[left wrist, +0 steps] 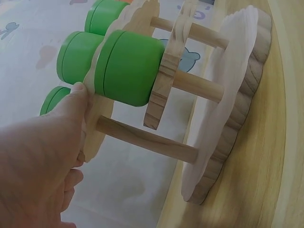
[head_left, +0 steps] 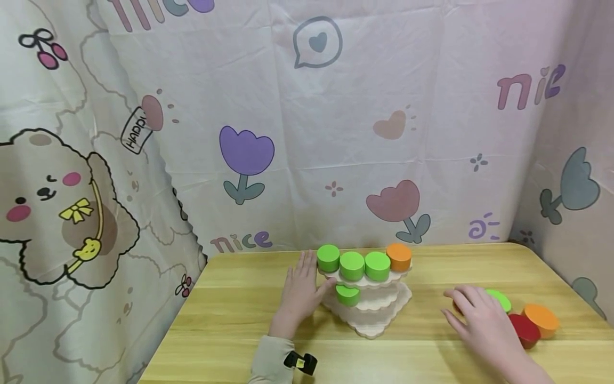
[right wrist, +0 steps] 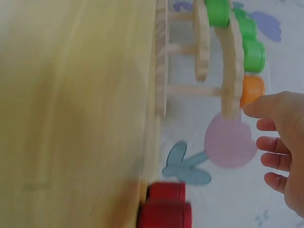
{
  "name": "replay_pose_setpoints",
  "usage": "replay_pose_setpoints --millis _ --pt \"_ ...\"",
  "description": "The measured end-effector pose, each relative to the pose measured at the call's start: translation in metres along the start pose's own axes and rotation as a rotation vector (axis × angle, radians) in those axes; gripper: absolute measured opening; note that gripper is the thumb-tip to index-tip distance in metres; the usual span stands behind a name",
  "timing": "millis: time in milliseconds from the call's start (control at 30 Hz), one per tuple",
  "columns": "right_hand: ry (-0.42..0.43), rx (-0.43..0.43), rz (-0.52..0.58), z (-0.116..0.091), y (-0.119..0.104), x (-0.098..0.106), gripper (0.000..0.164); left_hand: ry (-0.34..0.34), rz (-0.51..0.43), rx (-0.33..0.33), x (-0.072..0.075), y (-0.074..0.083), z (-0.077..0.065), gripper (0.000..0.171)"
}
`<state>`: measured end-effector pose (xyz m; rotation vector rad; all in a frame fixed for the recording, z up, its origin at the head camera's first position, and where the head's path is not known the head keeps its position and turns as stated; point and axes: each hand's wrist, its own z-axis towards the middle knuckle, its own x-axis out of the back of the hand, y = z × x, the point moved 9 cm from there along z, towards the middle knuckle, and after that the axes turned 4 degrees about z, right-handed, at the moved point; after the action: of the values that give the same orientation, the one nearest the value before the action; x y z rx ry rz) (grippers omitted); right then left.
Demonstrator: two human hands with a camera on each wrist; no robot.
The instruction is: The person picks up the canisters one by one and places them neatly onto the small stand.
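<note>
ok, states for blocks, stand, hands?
wooden stand: upright on table
three green blocks: on top tier
orange block: top tier, right end
lower green block: middle tier
left hand: at stand's left end
right hand: raised, nothing visibly held
loose green block: on table, partly hidden
loose orange block: on table
two red blocks: on table

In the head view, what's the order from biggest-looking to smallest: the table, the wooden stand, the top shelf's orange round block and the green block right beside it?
1. Table
2. Wooden stand
3. Orange round block and green block: they look alike, so no ranking.
</note>
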<state>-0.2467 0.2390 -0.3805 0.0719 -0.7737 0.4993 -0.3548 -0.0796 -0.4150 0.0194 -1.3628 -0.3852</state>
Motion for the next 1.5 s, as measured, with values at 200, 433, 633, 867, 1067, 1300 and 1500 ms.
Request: replay_pose_setpoints --millis 200,433,633,867,1067,1300,1500 --pt "-0.032 -0.033 -0.026 -0.015 0.028 0.005 0.060 0.005 0.024 -0.018 0.000 0.003 0.000 0.090" --pt "-0.084 -0.058 -0.043 -0.027 0.051 0.005 0.045 0.010 0.037 -0.016 -0.001 0.002 0.000 0.089" --pt "-0.172 -0.092 -0.058 -0.030 0.065 -0.002 0.046 0.019 0.033 -0.015 0.000 0.001 0.000 0.089" --pt "-0.272 -0.118 -0.074 -0.035 0.076 -0.010 0.045 0.024 0.012 -0.019 0.001 0.001 0.000 0.089" --pt "-0.369 -0.145 -0.098 -0.042 0.086 -0.018 0.052 0.006 0.002 -0.009 0.000 0.001 0.001 0.089" --pt "-0.496 -0.179 -0.094 -0.049 0.096 -0.025 0.064 0.004 0.007 -0.004 -0.001 0.000 0.001 0.090" --pt "-0.516 -0.158 -0.101 -0.052 0.100 -0.027 0.068 0.008 0.005 -0.005 -0.002 0.000 0.001 0.090"
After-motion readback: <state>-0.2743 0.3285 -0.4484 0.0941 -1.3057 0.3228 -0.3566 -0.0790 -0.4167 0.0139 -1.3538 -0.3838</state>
